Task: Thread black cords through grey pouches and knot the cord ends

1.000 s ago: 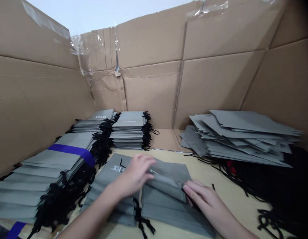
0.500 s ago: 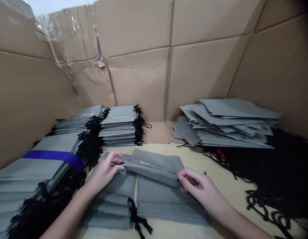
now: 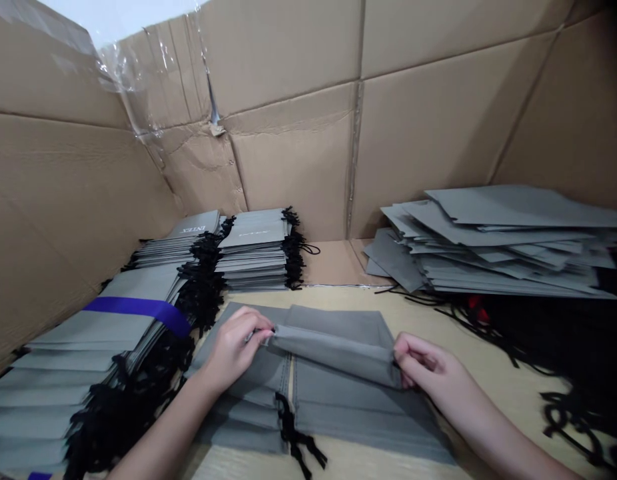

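A grey fabric drawstring pouch [image 3: 338,355] stretches between my two hands, its hem edge raised toward me. At the pouch's left end, my left hand [image 3: 238,343] pinches the hem corner; a small dark bit shows at the fingertips, too small to name. The opposite end is gripped by my right hand [image 3: 422,363], thumb and fingers closed on the corner. Beneath lie more flat grey pouches [image 3: 358,413], and a pile of pouches [image 3: 243,413] sits to the left under my left forearm. A knotted black cord [image 3: 291,427] sticks out from that left pile.
Stacks of corded pouches [image 3: 253,257] stand at the back left. Nearer, a purple band [image 3: 138,308] crosses another stack. Loose grey pouches [image 3: 503,247] are heaped at the back right beside black cords [image 3: 528,360]. Cardboard walls [image 3: 288,167] enclose the table [image 3: 388,303].
My left fingers have closed onto the pouch's left end, covering most of the dark item seen there before. The pouch's printed lettering is now hidden. The view has shifted slightly.
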`<control>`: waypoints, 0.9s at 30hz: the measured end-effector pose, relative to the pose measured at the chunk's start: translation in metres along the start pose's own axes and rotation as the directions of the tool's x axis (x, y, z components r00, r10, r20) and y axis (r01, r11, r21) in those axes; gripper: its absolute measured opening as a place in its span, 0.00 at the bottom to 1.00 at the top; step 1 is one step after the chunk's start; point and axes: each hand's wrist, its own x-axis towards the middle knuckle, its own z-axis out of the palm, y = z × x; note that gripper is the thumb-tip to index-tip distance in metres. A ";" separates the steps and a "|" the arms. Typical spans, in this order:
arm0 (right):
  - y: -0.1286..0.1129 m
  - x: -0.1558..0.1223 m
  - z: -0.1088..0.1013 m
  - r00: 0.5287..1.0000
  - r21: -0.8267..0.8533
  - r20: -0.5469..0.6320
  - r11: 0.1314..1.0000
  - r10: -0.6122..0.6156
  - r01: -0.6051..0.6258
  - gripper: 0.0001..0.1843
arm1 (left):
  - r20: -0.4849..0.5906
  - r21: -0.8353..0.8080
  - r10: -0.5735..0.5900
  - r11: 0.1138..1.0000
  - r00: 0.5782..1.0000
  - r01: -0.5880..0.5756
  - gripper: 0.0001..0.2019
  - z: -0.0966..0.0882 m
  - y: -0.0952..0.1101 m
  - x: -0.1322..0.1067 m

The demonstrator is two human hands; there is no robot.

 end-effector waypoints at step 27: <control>0.011 0.006 -0.004 0.986 0.242 -0.034 0.959 0.161 -0.148 0.14 | 0.527 -0.846 -0.471 -0.372 0.707 0.383 0.16 0.015 0.008 0.001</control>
